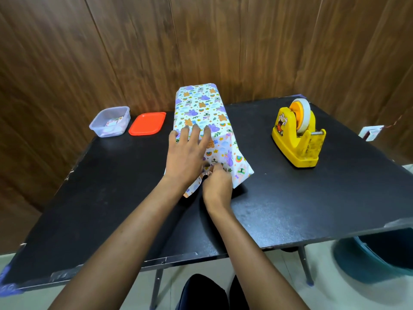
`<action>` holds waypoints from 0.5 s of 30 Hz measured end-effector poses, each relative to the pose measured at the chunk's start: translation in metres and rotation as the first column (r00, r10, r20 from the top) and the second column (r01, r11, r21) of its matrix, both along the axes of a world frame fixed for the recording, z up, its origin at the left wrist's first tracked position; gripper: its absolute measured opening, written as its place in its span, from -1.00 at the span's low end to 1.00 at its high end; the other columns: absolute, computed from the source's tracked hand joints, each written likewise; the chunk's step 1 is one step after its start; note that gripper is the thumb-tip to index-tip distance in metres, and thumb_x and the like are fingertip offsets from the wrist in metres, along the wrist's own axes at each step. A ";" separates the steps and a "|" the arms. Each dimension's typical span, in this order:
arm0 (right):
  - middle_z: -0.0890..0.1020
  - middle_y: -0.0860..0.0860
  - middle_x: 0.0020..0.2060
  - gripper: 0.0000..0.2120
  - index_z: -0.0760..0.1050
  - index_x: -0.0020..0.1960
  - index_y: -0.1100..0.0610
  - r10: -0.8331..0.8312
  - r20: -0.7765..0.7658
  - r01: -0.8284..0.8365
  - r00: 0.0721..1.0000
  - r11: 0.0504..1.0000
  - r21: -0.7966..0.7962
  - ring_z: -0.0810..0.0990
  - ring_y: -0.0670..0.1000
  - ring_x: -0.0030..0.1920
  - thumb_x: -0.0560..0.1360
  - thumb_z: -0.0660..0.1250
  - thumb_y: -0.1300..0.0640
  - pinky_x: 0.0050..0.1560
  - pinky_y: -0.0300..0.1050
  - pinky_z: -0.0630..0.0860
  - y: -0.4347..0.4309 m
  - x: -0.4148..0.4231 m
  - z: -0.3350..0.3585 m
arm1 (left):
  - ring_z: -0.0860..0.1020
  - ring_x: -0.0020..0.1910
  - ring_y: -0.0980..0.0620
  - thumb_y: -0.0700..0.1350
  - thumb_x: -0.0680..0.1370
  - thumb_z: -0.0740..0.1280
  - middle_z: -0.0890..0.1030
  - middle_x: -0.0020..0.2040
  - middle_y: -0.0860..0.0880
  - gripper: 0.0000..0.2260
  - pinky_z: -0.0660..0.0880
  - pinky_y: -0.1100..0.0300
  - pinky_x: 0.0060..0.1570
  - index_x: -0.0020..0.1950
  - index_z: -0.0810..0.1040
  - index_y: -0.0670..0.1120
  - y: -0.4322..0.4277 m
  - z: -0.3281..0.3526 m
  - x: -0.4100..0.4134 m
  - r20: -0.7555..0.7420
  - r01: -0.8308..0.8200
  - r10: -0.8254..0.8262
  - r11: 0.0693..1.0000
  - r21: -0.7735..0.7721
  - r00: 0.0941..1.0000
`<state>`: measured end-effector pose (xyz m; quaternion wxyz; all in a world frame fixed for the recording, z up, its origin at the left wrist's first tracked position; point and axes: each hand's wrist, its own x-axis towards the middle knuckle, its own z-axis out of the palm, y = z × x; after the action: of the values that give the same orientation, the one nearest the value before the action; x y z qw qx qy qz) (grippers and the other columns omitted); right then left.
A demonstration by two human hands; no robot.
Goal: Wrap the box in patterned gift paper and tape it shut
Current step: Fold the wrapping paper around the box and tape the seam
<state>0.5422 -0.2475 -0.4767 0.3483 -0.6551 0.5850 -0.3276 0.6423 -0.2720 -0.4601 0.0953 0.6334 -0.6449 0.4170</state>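
A long box [201, 108] covered in white gift paper with purple, orange and green cartoon prints lies lengthwise on the black table [100, 198]. My left hand [186, 153] lies flat with spread fingers on the box's top near its close end. Below it, my right hand [218, 185] pinches the loose paper flap [237, 166] at the near end of the box, where the paper flares out to the right. The box itself is hidden under the paper.
A yellow tape dispenser [298, 137] with a roll of tape stands to the right. At the back left sit a clear plastic container [110, 121] and its red lid [147, 123]. A teal bucket [377, 258] stands on the floor at lower right.
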 end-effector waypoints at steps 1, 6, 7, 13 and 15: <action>0.57 0.14 0.06 -0.76 0.40 0.17 0.25 0.014 -0.033 -0.015 0.999 1.000 -0.012 0.53 0.12 0.03 0.54 0.08 0.33 -0.12 -0.19 0.31 0.000 0.001 0.002 | 0.54 0.07 -0.14 0.19 0.15 0.55 0.55 0.15 -0.14 -0.18 0.47 -0.03 0.02 0.28 0.32 -0.09 -0.001 0.000 0.001 0.004 0.003 -0.003 1.000 -0.006 1.000; 0.55 0.15 0.14 -0.72 0.30 0.28 0.24 0.064 -0.200 -0.082 0.978 0.993 -0.081 0.54 0.15 0.11 0.59 0.04 0.27 0.01 -0.09 0.40 0.001 0.003 0.005 | 0.53 0.04 -0.13 0.19 0.22 0.49 0.55 0.14 -0.13 -0.27 0.46 -0.01 -0.01 0.27 0.35 -0.08 -0.002 -0.001 0.003 0.028 0.027 -0.026 0.999 -0.036 0.999; 0.55 0.17 0.13 -0.73 0.29 0.27 0.25 0.077 -0.220 -0.099 0.972 0.991 -0.090 0.54 0.16 0.10 0.59 0.04 0.27 0.01 -0.07 0.41 0.002 0.001 0.007 | 0.53 0.04 -0.13 0.21 0.25 0.46 0.56 0.14 -0.13 -0.30 0.46 -0.01 -0.01 0.27 0.35 -0.08 -0.001 0.000 0.004 0.033 0.028 -0.027 0.999 -0.043 0.999; 0.56 0.16 0.09 -0.70 0.26 0.30 0.25 0.099 -0.363 -0.156 0.927 0.979 -0.131 0.54 0.16 0.10 0.58 0.04 0.32 -0.11 -0.11 0.32 0.010 -0.014 0.021 | 0.54 0.04 -0.12 0.23 0.23 0.49 0.56 0.14 -0.12 -0.27 0.47 0.00 0.00 0.26 0.34 -0.07 -0.002 -0.002 0.004 0.025 0.028 -0.027 0.998 -0.051 0.999; 0.55 0.15 0.10 -0.69 0.31 0.30 0.23 0.092 -0.396 -0.154 0.914 0.980 -0.126 0.52 0.16 0.12 0.57 0.04 0.34 -0.06 -0.09 0.36 0.012 -0.016 0.026 | 0.54 0.03 -0.12 0.22 0.18 0.51 0.56 0.13 -0.11 -0.24 0.47 0.00 -0.01 0.26 0.36 -0.07 -0.001 -0.001 0.005 0.032 0.035 -0.033 0.998 -0.055 0.999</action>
<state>0.5260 -0.2358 -0.4509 0.1937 -0.7676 0.5726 -0.2130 0.6470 -0.2735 -0.4616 0.1100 0.6128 -0.6452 0.4429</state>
